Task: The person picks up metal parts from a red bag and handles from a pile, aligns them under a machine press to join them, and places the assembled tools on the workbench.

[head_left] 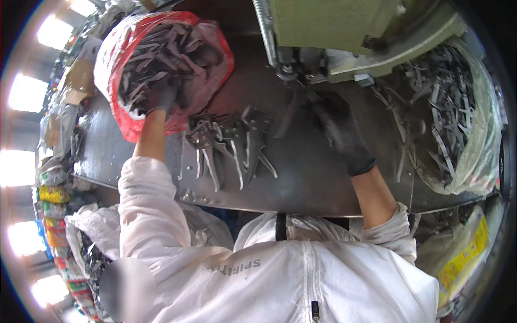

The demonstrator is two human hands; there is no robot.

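Observation:
My left hand (161,98), in a dark glove, reaches into a clear plastic bag with a red rim (226,72). Grey metal handle pieces (167,51) fill that bag and hide my fingertips. Under the head of a green machine (328,24), my dark-gloved right hand (340,129) is closed at the end of a long dark metal piece (289,114), which is blurred. The machine's tooling (302,67) sits just above those fingers. Between my hands, several plier-like metal tools (231,140) lie side by side on the dark metal table (307,183), handles toward me.
To the right stands a translucent bag (476,145) full of similar metal parts. Small bits (196,198) lie by the table's front edge. Below the table, a yellow-printed sack (466,253) is at right. Cardboard (79,81) and piled packages (53,194) line the left side.

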